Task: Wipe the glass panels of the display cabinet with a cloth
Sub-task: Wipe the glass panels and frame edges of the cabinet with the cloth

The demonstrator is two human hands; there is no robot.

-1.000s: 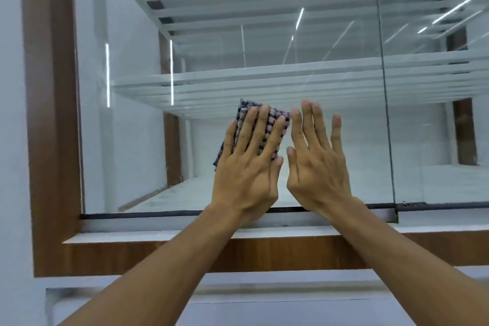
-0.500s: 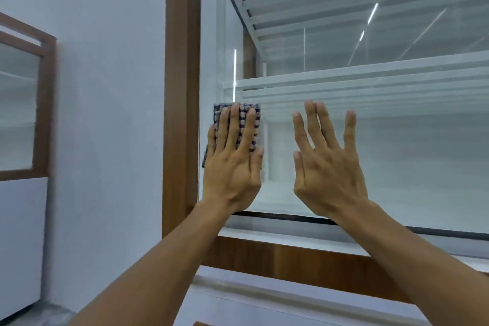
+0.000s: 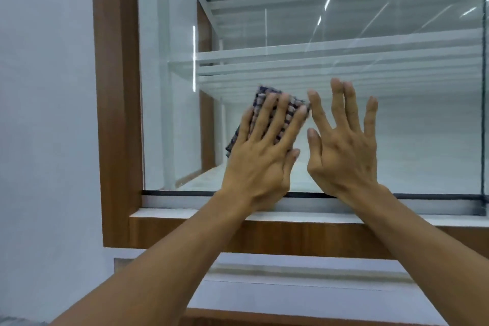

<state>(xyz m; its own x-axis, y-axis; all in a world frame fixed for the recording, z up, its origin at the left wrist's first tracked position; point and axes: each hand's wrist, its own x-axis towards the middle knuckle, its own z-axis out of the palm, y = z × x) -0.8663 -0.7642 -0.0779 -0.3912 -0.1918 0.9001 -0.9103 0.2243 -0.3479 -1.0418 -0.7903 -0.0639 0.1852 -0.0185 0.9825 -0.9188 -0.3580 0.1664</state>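
Glass [image 3: 397,127] lower-left area is being wiped. Cloth [image 3: 267,111] is pressed flat under left hand [image 3: 260,159], fingers spread, not gripped. Right hand [image 3: 344,151] is held open just beside it. Since half a second ago, cloth has been drawn away from the frame [image 3: 116,100]; a return stroke is judged underway.

A plain pale wall [image 3: 45,114] fills the left of the scene, unmarked and evenly lit. Below the brown wooden surround, a white ledge [image 3: 304,291] runs across the near middle toward the right, its top edge catching a soft sheen. Under that ledge a strip of brown wood [image 3: 264,319] shows along the bottom edge. At the far lower left corner lies a small grey patch [image 3: 16,321], too blurred to identify.
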